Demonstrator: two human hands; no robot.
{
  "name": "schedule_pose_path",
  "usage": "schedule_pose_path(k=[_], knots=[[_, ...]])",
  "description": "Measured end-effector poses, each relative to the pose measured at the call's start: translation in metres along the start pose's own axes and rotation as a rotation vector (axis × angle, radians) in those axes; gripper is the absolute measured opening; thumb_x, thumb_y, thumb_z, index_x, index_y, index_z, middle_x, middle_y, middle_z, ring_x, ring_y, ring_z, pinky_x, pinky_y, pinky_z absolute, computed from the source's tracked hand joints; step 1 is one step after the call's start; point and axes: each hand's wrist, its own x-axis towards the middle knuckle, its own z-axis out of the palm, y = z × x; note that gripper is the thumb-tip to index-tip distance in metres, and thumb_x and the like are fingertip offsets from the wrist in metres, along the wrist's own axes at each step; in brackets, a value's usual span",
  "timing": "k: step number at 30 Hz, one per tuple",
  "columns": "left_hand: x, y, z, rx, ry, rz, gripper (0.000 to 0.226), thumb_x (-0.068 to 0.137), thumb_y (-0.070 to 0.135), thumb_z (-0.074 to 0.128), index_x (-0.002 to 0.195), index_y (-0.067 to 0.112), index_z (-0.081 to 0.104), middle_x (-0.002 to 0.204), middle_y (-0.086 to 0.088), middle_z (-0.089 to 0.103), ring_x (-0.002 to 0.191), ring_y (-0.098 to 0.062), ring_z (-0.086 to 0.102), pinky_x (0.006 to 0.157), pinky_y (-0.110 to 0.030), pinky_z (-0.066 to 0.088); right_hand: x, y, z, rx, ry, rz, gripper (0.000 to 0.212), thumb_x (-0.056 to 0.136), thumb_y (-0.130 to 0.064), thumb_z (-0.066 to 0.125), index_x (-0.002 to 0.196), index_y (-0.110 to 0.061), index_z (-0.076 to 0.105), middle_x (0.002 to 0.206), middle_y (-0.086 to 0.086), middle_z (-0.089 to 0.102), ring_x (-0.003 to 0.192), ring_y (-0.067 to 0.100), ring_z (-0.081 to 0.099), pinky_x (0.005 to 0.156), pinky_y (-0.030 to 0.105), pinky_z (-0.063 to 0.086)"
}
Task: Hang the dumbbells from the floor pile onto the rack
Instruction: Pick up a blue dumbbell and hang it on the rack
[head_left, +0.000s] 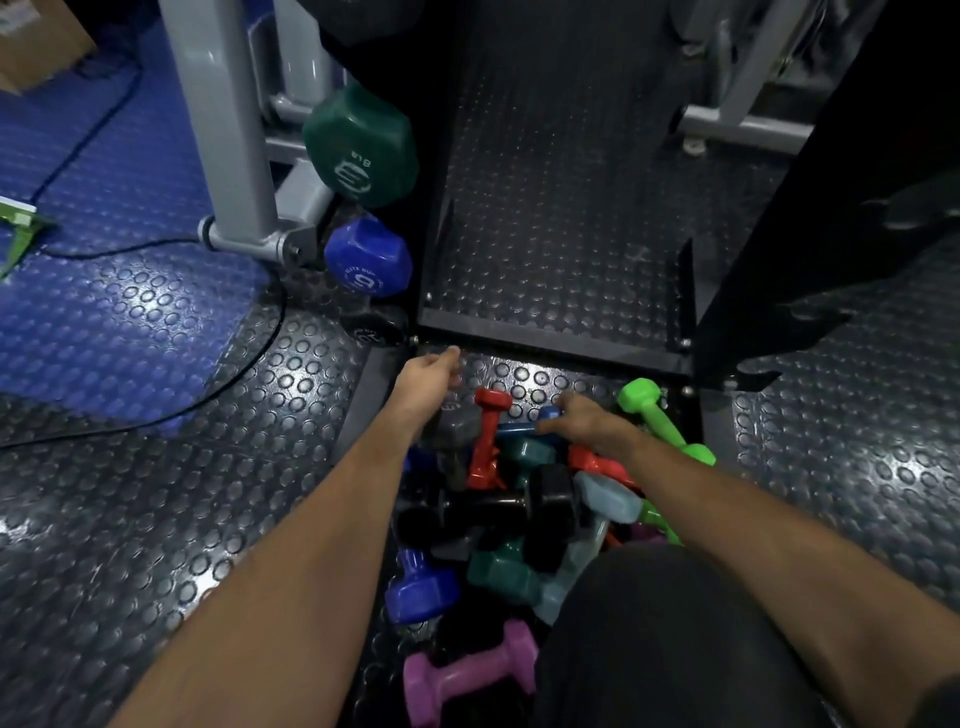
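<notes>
A pile of coloured dumbbells lies on the floor in front of the black rack (550, 347): a red one (487, 439), a bright green one (655, 418), a black one (506, 508), a teal one (501, 571), a blue one (420, 590) and a purple one (467, 670). My right hand (589, 422) rests on the far side of the pile, fingers curled over a thin blue dumbbell (517, 429). My left hand (427, 382) hovers above a grey dumbbell (453, 432) near the rack's base, fingers loosely apart and holding nothing.
On the rack's left side hang a dark green 8 lb dumbbell (363, 148), a blue one (369, 257) and a black one (375, 330). A grey machine frame (234, 156) and a black cable (244, 358) lie left. My dark-clad knee (654, 634) covers part of the pile.
</notes>
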Motion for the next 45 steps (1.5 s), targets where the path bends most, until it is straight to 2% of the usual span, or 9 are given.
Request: schedule_pose_path(k=[6, 10, 14, 16, 20, 25, 31, 39, 45], knots=[[-0.006, -0.004, -0.013, 0.119, -0.077, -0.012, 0.036, 0.097, 0.053, 0.064, 0.104, 0.018, 0.07, 0.103, -0.003, 0.074, 0.104, -0.018, 0.069, 0.083, -0.029, 0.049, 0.002, 0.001, -0.003, 0.116, -0.029, -0.054, 0.048, 0.072, -0.019, 0.087, 0.1, -0.015, 0.049, 0.095, 0.01, 0.058, 0.085, 0.021, 0.052, 0.07, 0.035, 0.046], [-0.019, 0.009, -0.011, 0.288, -0.18, -0.009, 0.054, 0.079, 0.066, 0.076, 0.11, 0.022, 0.071, 0.107, 0.004, 0.071, 0.1, -0.011, 0.065, 0.071, -0.025, 0.043, 0.0, 0.003, -0.004, 0.087, 0.03, -0.064, 0.069, 0.046, -0.045, 0.082, 0.102, -0.018, 0.05, 0.098, 0.012, 0.066, 0.086, 0.025, 0.059, 0.078, 0.047, 0.055], [-0.02, 0.008, -0.005, 0.552, -0.299, -0.064, 0.046, 0.069, 0.06, 0.088, 0.095, 0.029, 0.067, 0.105, 0.009, 0.067, 0.091, -0.006, 0.061, 0.067, -0.025, 0.045, -0.016, -0.011, -0.012, 0.01, 0.034, -0.192, 0.062, 0.064, -0.025, 0.088, 0.108, -0.015, 0.046, 0.089, 0.007, 0.064, 0.077, 0.021, 0.057, 0.069, 0.039, 0.051], [-0.021, 0.003, -0.004, 0.594, -0.302, -0.074, 0.053, 0.065, 0.053, 0.094, 0.099, 0.027, 0.063, 0.107, 0.009, 0.066, 0.095, -0.009, 0.063, 0.076, -0.026, 0.051, -0.018, -0.017, -0.015, -0.037, 0.038, -0.243, 0.06, 0.067, -0.026, 0.088, 0.108, -0.019, 0.045, 0.088, 0.006, 0.066, 0.074, 0.02, 0.058, 0.068, 0.039, 0.05], [-0.019, -0.007, 0.0, 0.729, -0.184, 0.001, 0.108, 0.042, 0.065, 0.093, 0.133, 0.021, 0.057, 0.13, -0.002, 0.061, 0.115, -0.022, 0.061, 0.103, -0.038, 0.054, -0.027, -0.032, -0.019, -0.167, 0.101, -0.31, 0.06, 0.067, -0.043, 0.086, 0.107, -0.018, 0.05, 0.089, -0.001, 0.064, 0.079, 0.018, 0.06, 0.067, 0.036, 0.048], [-0.019, -0.008, 0.002, 0.736, -0.147, 0.072, 0.069, 0.061, 0.048, 0.091, 0.119, 0.018, 0.067, 0.108, 0.0, 0.071, 0.097, -0.019, 0.067, 0.09, -0.033, 0.057, -0.037, -0.041, -0.024, -0.249, 0.131, -0.359, 0.057, 0.066, -0.049, 0.086, 0.097, -0.015, 0.053, 0.077, -0.003, 0.062, 0.07, 0.017, 0.059, 0.054, 0.03, 0.038], [-0.021, -0.01, 0.001, 0.714, -0.125, 0.078, 0.062, 0.064, 0.048, 0.088, 0.116, 0.027, 0.064, 0.092, 0.01, 0.065, 0.088, -0.015, 0.063, 0.07, -0.025, 0.045, -0.057, -0.049, -0.014, -0.275, 0.238, -0.299, 0.058, 0.055, -0.06, 0.078, 0.092, -0.023, 0.053, 0.084, -0.004, 0.065, 0.08, 0.022, 0.061, 0.063, 0.034, 0.046], [-0.017, -0.012, -0.004, 0.714, -0.217, 0.096, 0.083, 0.059, 0.052, 0.085, 0.136, 0.035, 0.061, 0.102, 0.008, 0.071, 0.096, -0.015, 0.068, 0.083, -0.028, 0.054, -0.074, -0.063, -0.014, -0.27, 0.313, -0.247, 0.056, 0.061, -0.056, 0.08, 0.096, -0.023, 0.051, 0.088, -0.004, 0.061, 0.085, 0.023, 0.058, 0.066, 0.031, 0.041], [-0.017, -0.005, -0.006, 0.56, -0.375, 0.036, 0.059, 0.067, 0.015, 0.09, 0.116, 0.043, 0.072, 0.088, 0.011, 0.077, 0.075, -0.004, 0.074, 0.069, -0.022, 0.06, -0.079, -0.067, -0.081, -0.26, 0.34, -0.208, 0.051, 0.065, -0.053, 0.083, 0.087, -0.02, 0.053, 0.082, -0.002, 0.065, 0.078, 0.019, 0.063, 0.058, 0.032, 0.046]])
